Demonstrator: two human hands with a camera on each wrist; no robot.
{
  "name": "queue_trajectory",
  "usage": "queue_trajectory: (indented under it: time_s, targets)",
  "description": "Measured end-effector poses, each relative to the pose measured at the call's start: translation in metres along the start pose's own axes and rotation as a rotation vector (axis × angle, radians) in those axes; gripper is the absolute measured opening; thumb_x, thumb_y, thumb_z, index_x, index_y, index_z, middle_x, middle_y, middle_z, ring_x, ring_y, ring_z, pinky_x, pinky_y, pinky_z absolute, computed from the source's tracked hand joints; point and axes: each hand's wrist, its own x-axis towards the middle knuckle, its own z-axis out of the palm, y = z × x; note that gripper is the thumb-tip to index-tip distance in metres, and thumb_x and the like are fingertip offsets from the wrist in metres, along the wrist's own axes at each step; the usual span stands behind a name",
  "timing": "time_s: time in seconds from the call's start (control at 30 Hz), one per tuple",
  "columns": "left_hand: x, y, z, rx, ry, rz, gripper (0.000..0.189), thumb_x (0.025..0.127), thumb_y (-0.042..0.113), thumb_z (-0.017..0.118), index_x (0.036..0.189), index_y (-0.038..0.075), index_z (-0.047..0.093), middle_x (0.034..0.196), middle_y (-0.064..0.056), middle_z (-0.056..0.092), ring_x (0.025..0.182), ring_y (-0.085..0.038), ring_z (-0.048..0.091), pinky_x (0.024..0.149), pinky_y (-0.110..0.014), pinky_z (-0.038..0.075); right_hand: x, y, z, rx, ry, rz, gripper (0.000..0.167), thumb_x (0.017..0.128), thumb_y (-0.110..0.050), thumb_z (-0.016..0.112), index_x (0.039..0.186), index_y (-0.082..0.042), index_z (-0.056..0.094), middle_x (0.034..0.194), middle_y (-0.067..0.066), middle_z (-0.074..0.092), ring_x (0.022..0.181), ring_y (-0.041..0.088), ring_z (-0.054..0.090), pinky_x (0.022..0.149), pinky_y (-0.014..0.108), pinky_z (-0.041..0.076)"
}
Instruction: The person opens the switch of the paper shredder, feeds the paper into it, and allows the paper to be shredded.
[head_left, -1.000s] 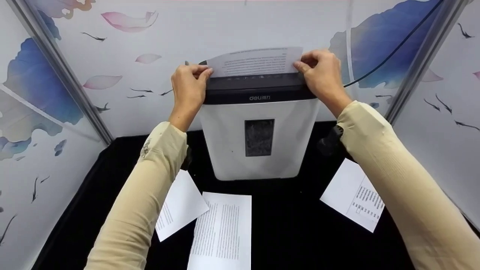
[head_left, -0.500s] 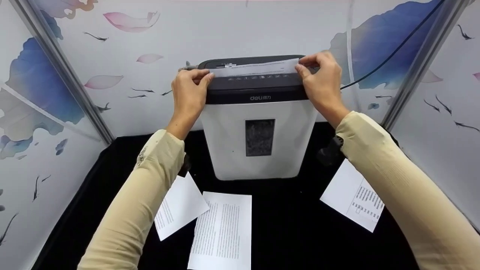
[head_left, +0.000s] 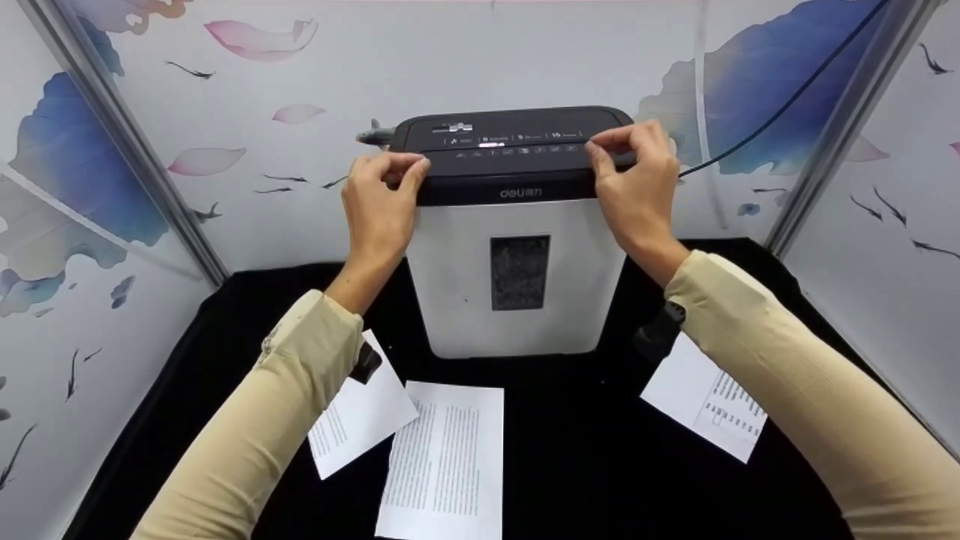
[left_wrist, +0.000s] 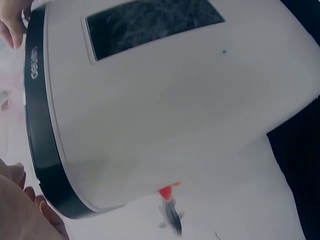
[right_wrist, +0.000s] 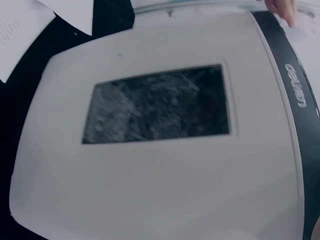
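Black cloth bears the shredder — between 2 hands.

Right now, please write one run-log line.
left hand: at shredder top; right hand: same; grip: nothing visible; three sheets: on black cloth

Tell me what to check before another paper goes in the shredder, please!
1. Shredder standing upright: ok.
2. No sheet sticking up from its top: ok.
3. Fingers well away from the slot: not ok; fingertips of the left hand and right hand are near its ends.
4. Paper ready: ok; three sheets lie on the black cloth.
5. Room inside: cannot tell; the window looks murky.
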Motion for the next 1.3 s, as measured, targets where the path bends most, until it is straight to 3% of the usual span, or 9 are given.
queue_trajectory:
  time_s: [0.17,0.37,0.9,1.2,1.3]
  targets:
    - [-0.018,-0.002,-0.001,-0.051,-0.007,-0.01,0.019,0.093,0.023,0.073,0.101,0.007,0.077,0.096,-0.008,0.065,0.094,-0.02,0.059,0.085,-0.029,0.043,-0.016,-0.003,0.004,0.075,0.019,-0.063,0.002,0.088,-0.003,0.072,0.091,-0.004,0.072,0.091,-0.001,0.059,0.091,0.006,0.05,0.084,0.023,0.04]
    - [-0.039,-0.009,-0.003,-0.101,-0.039,-0.027,0.017,0.093,0.022,0.073,0.1,0.007,0.077,0.096,-0.01,0.067,0.092,-0.018,0.06,0.082,-0.027,0.047,-0.034,-0.007,0.009,0.14,-0.019,-0.09,0.003,0.087,-0.004,0.074,0.088,-0.003,0.071,0.09,0.004,0.061,0.088,0.006,0.051,0.078,0.023,0.043]
    - [-0.098,-0.031,-0.014,-0.13,-0.133,-0.174,0.015,0.09,0.022,0.076,0.099,0.01,0.078,0.098,-0.006,0.074,0.088,-0.015,0.066,0.078,-0.024,0.052,-0.09,-0.001,0.021,0.209,-0.295,0.019,0.005,0.089,-0.009,0.075,0.092,-0.004,0.075,0.092,0.008,0.071,0.085,0.008,0.058,0.08,0.028,0.048]
    - [-0.132,-0.057,-0.026,-0.098,-0.236,-0.223,0.018,0.092,0.02,0.074,0.108,0.011,0.076,0.107,-0.006,0.072,0.095,-0.019,0.068,0.084,-0.028,0.056,-0.124,0.005,0.028,0.244,-0.403,0.085,0.006,0.09,-0.012,0.075,0.094,-0.007,0.077,0.089,0.002,0.07,0.081,0.009,0.058,0.076,0.021,0.049]
    - [-0.144,-0.065,-0.031,-0.098,-0.262,-0.237,0.018,0.093,0.02,0.073,0.108,0.011,0.075,0.108,-0.006,0.071,0.096,-0.017,0.067,0.084,-0.025,0.056,-0.134,0.007,0.03,0.238,-0.419,0.082,0.007,0.089,-0.013,0.076,0.094,-0.008,0.077,0.088,0.001,0.071,0.08,0.008,0.057,0.075,0.025,0.049]
